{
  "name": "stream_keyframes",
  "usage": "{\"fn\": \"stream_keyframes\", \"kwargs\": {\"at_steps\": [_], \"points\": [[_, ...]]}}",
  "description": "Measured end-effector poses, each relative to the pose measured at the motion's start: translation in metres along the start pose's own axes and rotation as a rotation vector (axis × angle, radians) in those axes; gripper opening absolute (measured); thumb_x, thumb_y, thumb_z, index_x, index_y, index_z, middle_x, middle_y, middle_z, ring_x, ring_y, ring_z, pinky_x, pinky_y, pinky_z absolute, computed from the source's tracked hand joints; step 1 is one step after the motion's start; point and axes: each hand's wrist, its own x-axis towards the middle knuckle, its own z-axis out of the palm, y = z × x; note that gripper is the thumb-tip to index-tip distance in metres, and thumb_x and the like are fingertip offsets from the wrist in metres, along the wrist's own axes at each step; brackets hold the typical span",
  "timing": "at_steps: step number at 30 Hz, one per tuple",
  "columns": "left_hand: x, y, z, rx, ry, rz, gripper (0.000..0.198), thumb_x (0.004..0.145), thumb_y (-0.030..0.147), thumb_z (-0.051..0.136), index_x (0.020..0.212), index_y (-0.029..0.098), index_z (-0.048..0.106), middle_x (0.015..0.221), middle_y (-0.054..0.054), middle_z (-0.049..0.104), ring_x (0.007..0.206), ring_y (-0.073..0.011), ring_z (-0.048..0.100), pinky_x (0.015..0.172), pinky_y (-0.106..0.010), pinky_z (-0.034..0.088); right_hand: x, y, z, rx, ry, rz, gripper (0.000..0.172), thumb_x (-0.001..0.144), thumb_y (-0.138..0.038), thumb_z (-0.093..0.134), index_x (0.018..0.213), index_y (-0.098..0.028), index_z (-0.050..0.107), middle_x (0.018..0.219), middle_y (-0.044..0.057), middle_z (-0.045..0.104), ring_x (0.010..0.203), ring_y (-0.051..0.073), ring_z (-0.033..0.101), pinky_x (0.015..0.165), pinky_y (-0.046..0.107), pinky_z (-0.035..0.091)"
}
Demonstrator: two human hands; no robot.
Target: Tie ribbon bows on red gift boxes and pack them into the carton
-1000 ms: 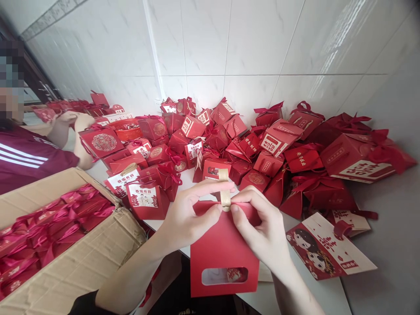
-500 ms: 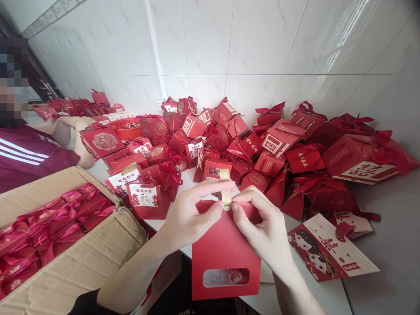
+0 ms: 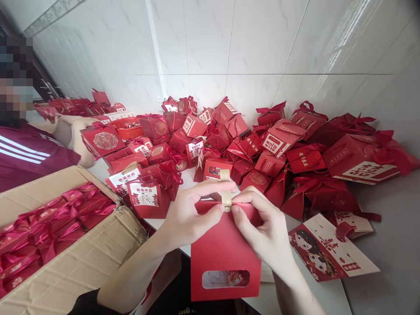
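Note:
A red paper gift box with a clear window near its lower edge stands upright between my hands. Its top edge carries a gold ribbon that rises as a loop. My left hand pinches the top of the box just left of the ribbon, its index finger stretched behind the loop. On the other side my right hand grips the top edge, thumb in front and fingers behind. Something patterned shows through the window.
Red gift boxes are heaped along the tiled wall. An open cardboard carton full of red boxes stands at left. A flat printed bag lies at right. Beyond the carton is another person in a maroon sleeve.
Both hands keep their hold on the box top. The gold ribbon's loop has shifted very slightly; otherwise little differs.

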Motion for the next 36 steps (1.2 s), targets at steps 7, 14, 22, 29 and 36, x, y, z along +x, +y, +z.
{"fn": "stream_keyframes", "kwargs": {"at_steps": [7,14,22,29,36], "points": [[-0.0009,-0.0022,0.001,-0.02,-0.016,-0.027,0.037,0.08,0.015,0.056,0.116,0.023,0.062,0.112,-0.003,0.067,0.107,-0.0214,0.061,0.09,-0.03,0.051,0.0011,-0.0001,-0.0003,0.027,0.004,0.015,0.011,0.082,-0.015,0.052,0.073,-0.021,0.056,0.07,-0.002,0.056,0.065,0.013,0.053,0.059,0.024,0.041],[-0.0006,-0.0004,-0.0003,-0.139,-0.04,-0.09,0.036,0.082,0.017,0.053,0.115,0.024,0.063,0.115,-0.002,0.066,0.108,-0.022,0.06,0.096,-0.032,0.046,0.0008,-0.0013,-0.0011,0.054,-0.019,0.039,0.009,0.081,-0.015,0.052,0.076,-0.021,0.056,0.073,-0.002,0.057,0.068,0.013,0.054,0.063,0.025,0.042],[0.0013,0.0021,0.0011,-0.037,0.0,-0.06,0.033,0.083,0.02,0.053,0.115,0.022,0.063,0.115,-0.002,0.066,0.11,-0.0206,0.059,0.095,-0.028,0.047,0.0004,0.0008,-0.0018,0.052,-0.009,0.049,0.012,0.085,-0.02,0.051,0.075,-0.021,0.055,0.071,-0.002,0.055,0.067,0.012,0.053,0.063,0.023,0.041],[-0.0004,0.0015,0.0031,-0.004,0.002,-0.038,0.037,0.079,0.015,0.055,0.115,0.023,0.062,0.114,-0.002,0.066,0.106,-0.0191,0.061,0.092,-0.026,0.049,-0.0002,-0.0007,-0.0031,0.05,-0.013,0.057,0.01,0.083,-0.018,0.052,0.074,-0.02,0.056,0.072,-0.002,0.057,0.068,0.012,0.054,0.065,0.023,0.041],[0.0006,0.0007,0.0026,-0.046,-0.014,-0.041,0.035,0.081,0.016,0.054,0.114,0.024,0.062,0.113,-0.001,0.066,0.103,-0.0181,0.062,0.094,-0.027,0.048,-0.0002,-0.0007,-0.0027,0.05,-0.016,0.056,0.009,0.083,-0.017,0.051,0.076,-0.02,0.056,0.073,-0.002,0.057,0.068,0.011,0.053,0.065,0.022,0.041]]}}
